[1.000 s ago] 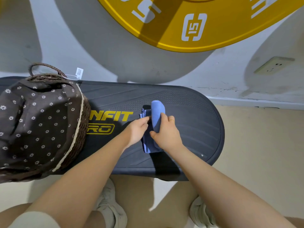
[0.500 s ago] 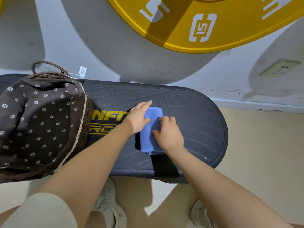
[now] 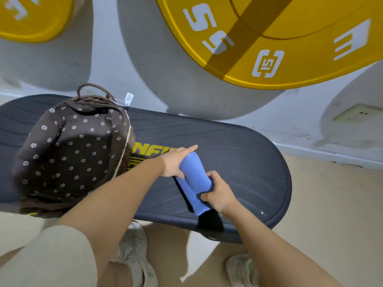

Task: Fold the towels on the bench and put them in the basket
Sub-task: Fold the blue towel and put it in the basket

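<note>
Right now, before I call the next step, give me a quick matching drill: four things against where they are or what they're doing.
1 left hand
2 right hand
3 towel
4 basket

a blue, on the bench between both hands
b fingers straight, alongside the towel
c brown floral lining, at the bench's left end
d grips the towel's near end

Pairs: 1-b, 2-d, 3-a, 4-c

Both forearms are reaching forward, converging. The right hand (image 3: 219, 193) is curling its fingers and thumb in a pinch. The left hand (image 3: 175, 162) is lying just beyond that grip, index finger extending straight.
</note>
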{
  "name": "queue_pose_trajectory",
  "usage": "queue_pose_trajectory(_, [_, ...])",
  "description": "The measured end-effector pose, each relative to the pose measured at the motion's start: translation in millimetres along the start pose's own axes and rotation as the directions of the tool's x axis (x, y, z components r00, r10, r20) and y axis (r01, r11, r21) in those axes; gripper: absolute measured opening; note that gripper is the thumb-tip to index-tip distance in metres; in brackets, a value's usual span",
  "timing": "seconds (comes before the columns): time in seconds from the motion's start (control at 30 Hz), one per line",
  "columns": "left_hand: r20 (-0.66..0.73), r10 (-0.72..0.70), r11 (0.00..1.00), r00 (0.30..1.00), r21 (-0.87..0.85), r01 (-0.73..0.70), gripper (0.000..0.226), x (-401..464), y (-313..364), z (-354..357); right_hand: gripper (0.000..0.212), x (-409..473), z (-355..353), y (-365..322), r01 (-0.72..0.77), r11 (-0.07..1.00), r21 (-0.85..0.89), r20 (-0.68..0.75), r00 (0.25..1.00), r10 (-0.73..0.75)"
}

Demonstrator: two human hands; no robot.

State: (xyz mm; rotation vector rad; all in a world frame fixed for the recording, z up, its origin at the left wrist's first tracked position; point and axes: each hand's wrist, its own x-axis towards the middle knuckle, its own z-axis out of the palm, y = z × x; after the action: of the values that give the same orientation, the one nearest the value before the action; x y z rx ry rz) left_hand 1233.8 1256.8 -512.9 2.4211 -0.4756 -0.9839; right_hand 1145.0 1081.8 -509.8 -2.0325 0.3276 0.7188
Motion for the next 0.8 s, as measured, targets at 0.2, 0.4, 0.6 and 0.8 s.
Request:
queue_pose_trajectory(0.2, [-0.066, 0.036, 0.922, 0.997, -0.382, -0.058, 0.040, -81.4, 2.2, 3.1, 0.039, -49.4, -20.2, -33.8, 0.190, 0.979, 0.076, 0.106, 0.975, -0.197])
queue_pose_trajectory(0.4, [-0.342, -0.055, 0.744, 0.938, -0.640, -0.190, 0.065, -207.9, -16.5, -34.1, 0.043, -77.9, 21.9, -106.2, 0.245, 0.959, 0.143, 0.200, 0.942, -0.271])
queue_pose_trajectory(0.6, [-0.464, -0.258, 0.651, 0.847, -0.731, -0.203, 0.032, -249.5, -79.5, -62.8, 0.040, -62.5, 77.6, -159.9, 0.003, 0.932, 0.363, 0.340, 0.931, -0.135])
queue_pose_trajectory(0.8, [-0.477, -0.641, 0.479, 0.602, -0.861, -0.172, 0.043, -190.3, -162.9, -94.0, 0.036, 17.6, 151.1, -223.6, -0.036, 0.746, 0.665, 0.090, 0.995, -0.032])
